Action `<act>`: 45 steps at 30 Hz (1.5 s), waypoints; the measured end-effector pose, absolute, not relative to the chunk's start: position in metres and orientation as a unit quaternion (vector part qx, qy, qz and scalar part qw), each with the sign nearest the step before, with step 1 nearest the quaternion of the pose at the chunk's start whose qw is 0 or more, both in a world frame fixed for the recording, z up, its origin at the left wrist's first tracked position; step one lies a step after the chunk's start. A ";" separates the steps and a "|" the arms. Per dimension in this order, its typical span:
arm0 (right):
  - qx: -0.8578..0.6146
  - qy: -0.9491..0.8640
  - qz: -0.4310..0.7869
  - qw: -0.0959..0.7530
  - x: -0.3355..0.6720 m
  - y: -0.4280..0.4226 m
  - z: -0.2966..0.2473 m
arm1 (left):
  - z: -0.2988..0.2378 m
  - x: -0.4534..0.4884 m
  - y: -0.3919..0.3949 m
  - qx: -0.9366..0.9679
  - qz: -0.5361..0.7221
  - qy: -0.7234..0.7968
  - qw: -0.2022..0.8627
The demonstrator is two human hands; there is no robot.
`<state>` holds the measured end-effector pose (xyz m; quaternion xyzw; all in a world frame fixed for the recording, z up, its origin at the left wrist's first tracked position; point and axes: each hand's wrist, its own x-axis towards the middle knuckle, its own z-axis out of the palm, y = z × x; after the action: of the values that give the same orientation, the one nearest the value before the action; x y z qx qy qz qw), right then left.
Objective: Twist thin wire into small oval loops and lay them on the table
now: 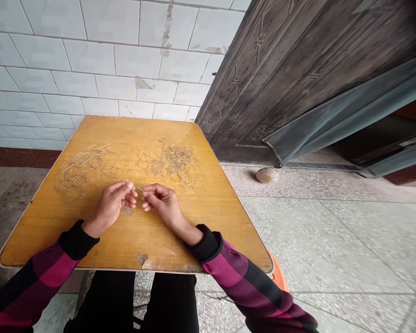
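Note:
My left hand (111, 206) and my right hand (164, 203) meet over the middle of a yellow wooden tabletop (125, 240), their fingertips pinching a thin silver wire loop (132, 176) from both sides. To the left of my hands lies a tangled heap of long wire strands (83, 173). A denser cluster of small wire rings (171, 162) sits straight ahead, beyond my right hand. The loop's join is hidden by my fingers.
The tabletop has chipped patches near its front edge (142, 259). White tiles (125, 69) line the wall behind it, and a dark embossed metal door (280, 78) stands to the right. A worn ball (267, 175) rests on the speckled stone floor (333, 231), and an orange object (279, 277) shows beyond the table's right corner.

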<state>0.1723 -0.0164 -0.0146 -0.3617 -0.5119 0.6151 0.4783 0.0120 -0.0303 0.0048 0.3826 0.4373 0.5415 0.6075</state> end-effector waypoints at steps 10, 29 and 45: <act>-0.359 -0.508 0.615 0.484 0.173 -0.017 -0.018 | 0.006 0.012 -0.031 0.392 0.547 0.423 0.607; -0.360 -0.523 0.614 0.469 0.173 -0.017 -0.018 | 0.004 0.014 -0.032 0.392 0.547 0.445 0.590; -0.355 -0.523 0.617 0.468 0.173 -0.017 -0.018 | 0.003 0.014 -0.033 0.400 0.531 0.454 0.593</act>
<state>0.1726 -0.0173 -0.0180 -0.3550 -0.5230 0.6175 0.4682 0.0137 -0.0334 0.0032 0.4001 0.4540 0.5308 0.5933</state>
